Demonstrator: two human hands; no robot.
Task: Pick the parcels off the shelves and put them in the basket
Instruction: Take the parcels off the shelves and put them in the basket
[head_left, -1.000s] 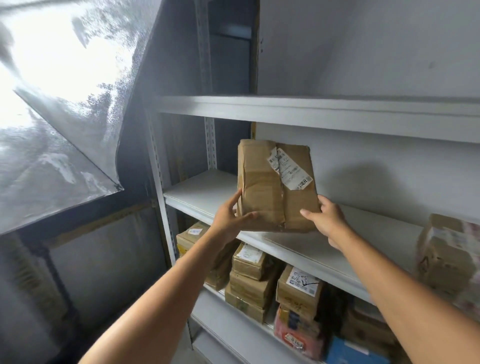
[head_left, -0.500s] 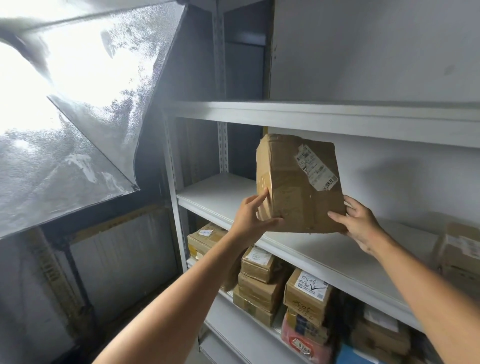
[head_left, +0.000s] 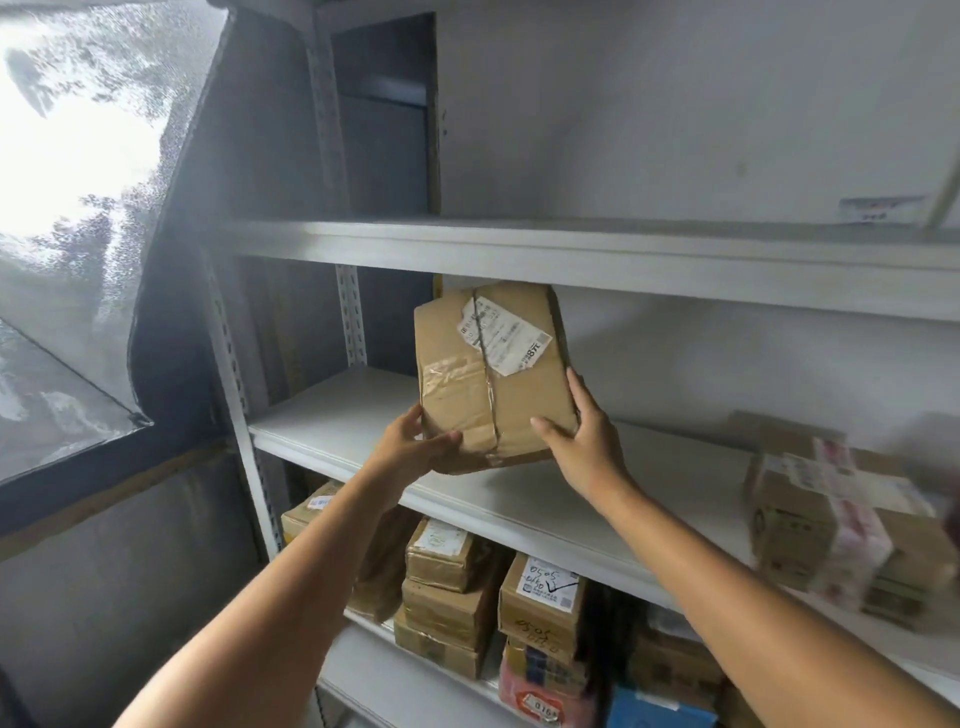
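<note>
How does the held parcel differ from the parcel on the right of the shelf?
The held parcel is tilted upright between the left hand and right hand; the right parcel rests on the shelf, untouched. The held parcel bears one white label; the right parcel bears pink-and-white tape. Both are brown cardboard.

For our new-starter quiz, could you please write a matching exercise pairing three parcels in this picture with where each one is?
Things:
1 brown taped parcel
2 pink-taped box
3 blue parcel

Places:
A below the middle shelf, at the picture's bottom edge
B gripped between left hand and right hand
C resting on the middle shelf, far right

Pairs: 1-B; 2-C; 3-A
</note>
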